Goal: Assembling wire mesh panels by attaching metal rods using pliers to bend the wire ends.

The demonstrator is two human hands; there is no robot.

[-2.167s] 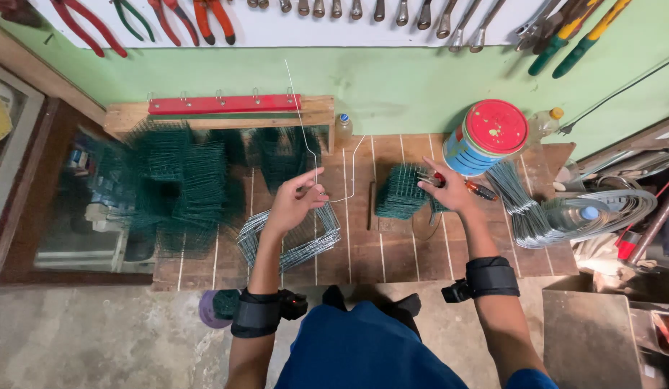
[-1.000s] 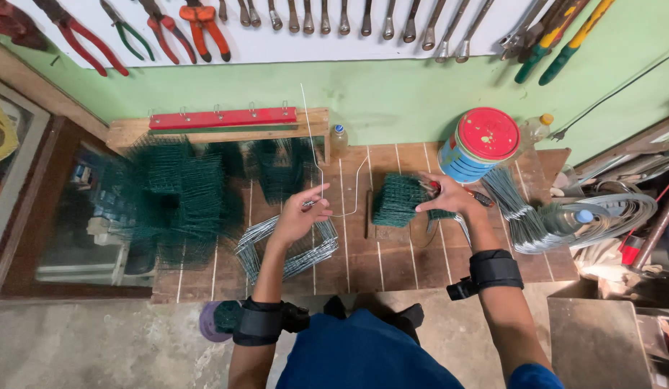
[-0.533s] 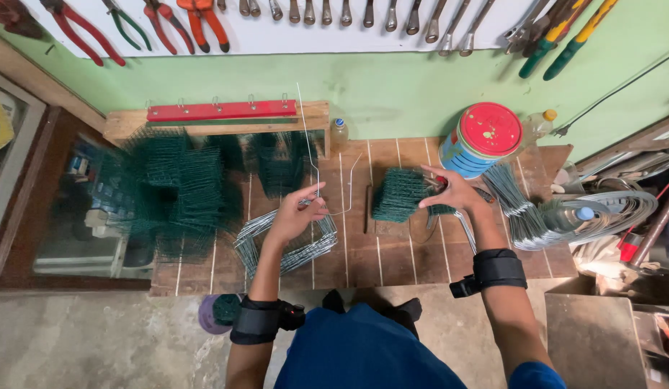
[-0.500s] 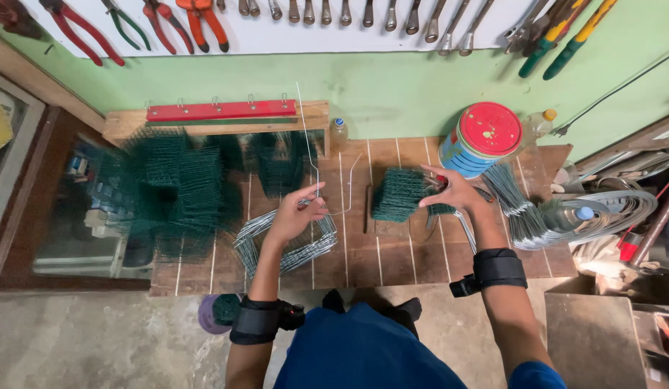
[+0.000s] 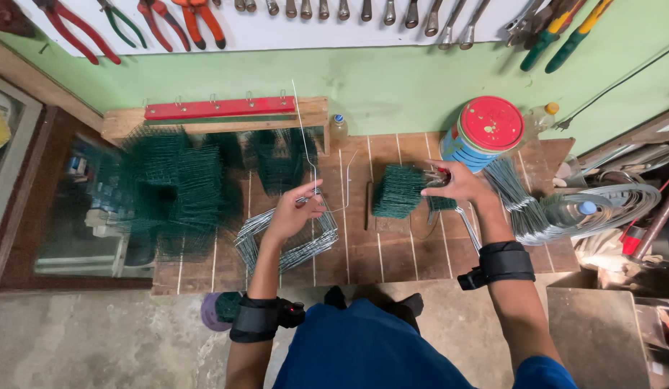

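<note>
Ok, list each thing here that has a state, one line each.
left hand: pinching a thin bare wire, which stands upright
right hand: gripping the green mesh piece
green mesh piece: on edge on the bench
red-lidded tin: lid on
grey wire frames: stacked flat under the left hand

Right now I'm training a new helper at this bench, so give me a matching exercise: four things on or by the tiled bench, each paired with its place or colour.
Things:
1. round tin
2. left hand
3. right hand
4. wooden rail

Descriptions:
A. pinches a thin bare wire
B. red strip with hooks, by the wall
C. red lid, blue side
D. at the small green mesh stack

Pairs: 1-C, 2-A, 3-D, 4-B
</note>
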